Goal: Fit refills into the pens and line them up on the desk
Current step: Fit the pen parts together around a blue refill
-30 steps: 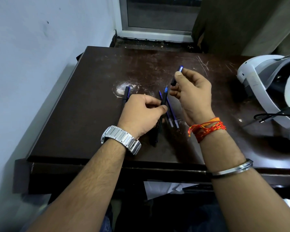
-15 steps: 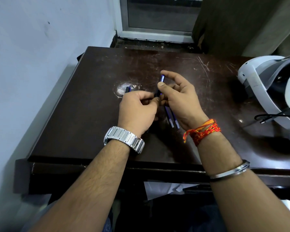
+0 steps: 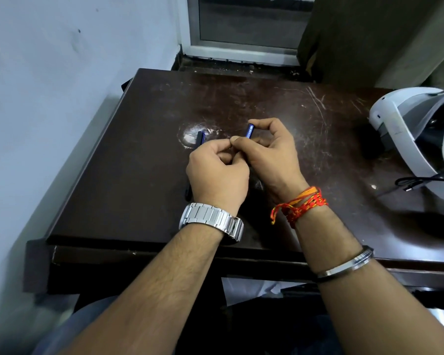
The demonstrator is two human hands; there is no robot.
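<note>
- The short blue plastic pen section with pale lettering (image 3: 250,129) is at centre frame. Its upper end pokes out of my right hand (image 3: 269,152), which grips it, I judge, to join it to its mate.
- My left hand (image 3: 215,170) is clenched, its thumb meeting the right thumb. I cannot tell what it pinches.
- A slim dark pen (image 3: 201,136) lies on the scuffed brown tabletop (image 3: 139,149) behind my left hand, probably parked for lining up.
- A white headset (image 3: 408,129) rests at the right edge.

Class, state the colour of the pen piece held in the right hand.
Blue pen piece, with pale lettering; head view.
</note>
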